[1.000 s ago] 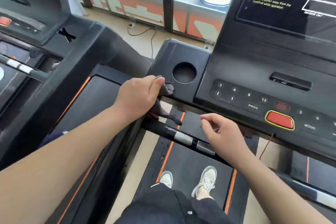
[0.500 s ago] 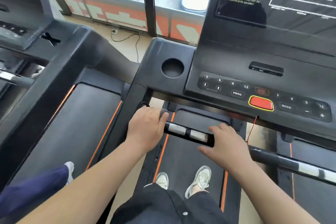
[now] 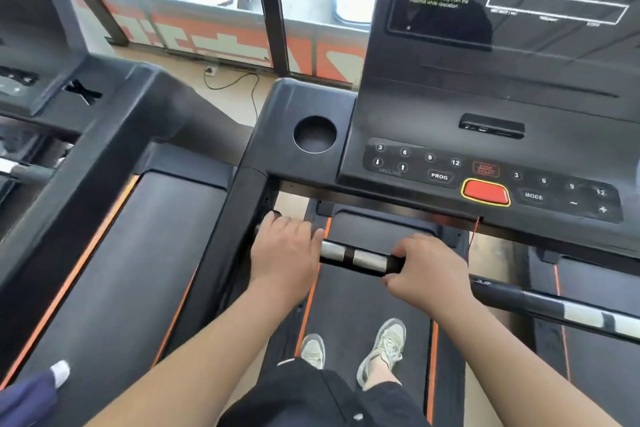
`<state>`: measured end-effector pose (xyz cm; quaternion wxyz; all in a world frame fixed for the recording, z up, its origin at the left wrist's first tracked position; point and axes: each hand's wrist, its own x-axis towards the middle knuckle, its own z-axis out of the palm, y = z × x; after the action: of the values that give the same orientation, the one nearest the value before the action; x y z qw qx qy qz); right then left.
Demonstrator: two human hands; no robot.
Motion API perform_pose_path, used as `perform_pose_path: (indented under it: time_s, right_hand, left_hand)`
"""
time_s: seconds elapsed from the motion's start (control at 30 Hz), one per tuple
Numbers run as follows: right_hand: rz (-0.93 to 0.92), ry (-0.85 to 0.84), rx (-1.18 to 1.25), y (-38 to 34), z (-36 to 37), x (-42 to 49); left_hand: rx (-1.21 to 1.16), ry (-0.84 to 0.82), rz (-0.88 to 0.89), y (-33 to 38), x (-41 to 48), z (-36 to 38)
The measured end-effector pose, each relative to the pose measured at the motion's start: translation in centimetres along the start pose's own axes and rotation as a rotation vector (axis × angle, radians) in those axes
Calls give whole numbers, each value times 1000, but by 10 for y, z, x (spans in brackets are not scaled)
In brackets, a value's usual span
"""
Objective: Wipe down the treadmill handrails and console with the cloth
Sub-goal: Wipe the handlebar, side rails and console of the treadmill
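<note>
**A:** how many hands on the bar (image 3: 512, 296)?

**B:** both. The left hand (image 3: 284, 253) is curled over its 9 o'clock end and the right hand (image 3: 429, 270) is clenched round it further along, with two silver plates (image 3: 370, 261) between them.

**A:** and the cloth?

**B:** can't spot it, the left hand covers that end. There's one cup hole (image 3: 314, 134) at 12 o'clock from the left hand, and one red button (image 3: 485, 192) at 1 o'clock from the right.

Black silver-banded handrail (image 3: 367, 262) horizontal below console (image 3: 433, 104); cloth seemingly hidden.
</note>
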<state>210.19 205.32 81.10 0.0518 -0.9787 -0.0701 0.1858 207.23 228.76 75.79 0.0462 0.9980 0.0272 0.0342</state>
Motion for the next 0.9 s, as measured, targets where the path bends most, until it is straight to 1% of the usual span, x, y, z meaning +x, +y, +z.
perform_pose_path:
  time_s: [0.03, 0.1, 0.13, 0.2, 0.23, 0.3, 0.33, 0.37, 0.4, 0.43, 0.47, 0.53, 0.57, 0.6, 0.67, 0.7, 0.73, 0.77, 0.83, 0.87, 0.9]
  right_hand:
    - [4, 1, -2, -1, -1, 1]
    - [6, -10, -16, -2, -4, 3]
    - [3, -18, -25, -2, -5, 4]
    - [-2, -18, -30, -2, -5, 6]
    - [-3, -16, -26, -2, -4, 6]
    - [-2, -2, -12, -2, -1, 5]
    - [-1, 5, -7, -2, 0, 5]
    - [3, 11, -7, -1, 1, 4]
    - [7, 14, -7, -2, 1, 4]
    - [12, 18, -6, -2, 1, 4]
    - [17, 20, -5, -2, 0, 4]
    - [22, 9, -7, -2, -2, 4]
    - [24, 4, -2, -2, -2, 4]
    - [28, 1, 6, -2, -3, 4]
    - [37, -2, 21, -2, -3, 4]
    - [41, -2, 24, -2, -3, 4]
    - [45, -2, 25, -2, -3, 4]
    - [45, -3, 21, -2, -2, 4]
    - [31, 2, 2, -2, -3, 5]
    - [25, 1, -2, -2, -3, 4]
    - [22, -4, -1, -2, -3, 4]
  left_hand:
    - [-35, 32, 27, 20, -3, 6]
    - [-157, 56, 161, 41, -5, 10]
    - [-200, 60, 237, 36, -4, 10]
    - [-164, 88, 330, 8, 0, 11]
    - [-110, 98, 318, -7, 5, 10]
    - [-65, 150, 148, -21, 6, 8]
    - [-74, 187, 48, -14, 3, 7]
    - [-101, 207, -9, 1, -1, 8]
    - [-149, 204, -12, 19, -5, 13]
    - [-211, 195, 39, 34, -9, 16]
    - [-284, 180, 136, 43, -12, 18]
    - [-371, 160, 335, 32, -11, 19]
    - [-352, 153, 383, 17, -7, 17]
    - [-305, 161, 382, 2, -3, 14]
    - [-229, 206, 242, -13, 0, 10]
    - [-200, 218, 149, -7, -3, 8]
    - [-181, 214, 96, 11, -6, 9]
    - [-196, 199, 93, 37, -11, 10]
    - [-313, 191, 218, 86, -20, 18]
    - [-361, 204, 303, 95, -22, 21]
    - [-365, 224, 375, 90, -18, 24]
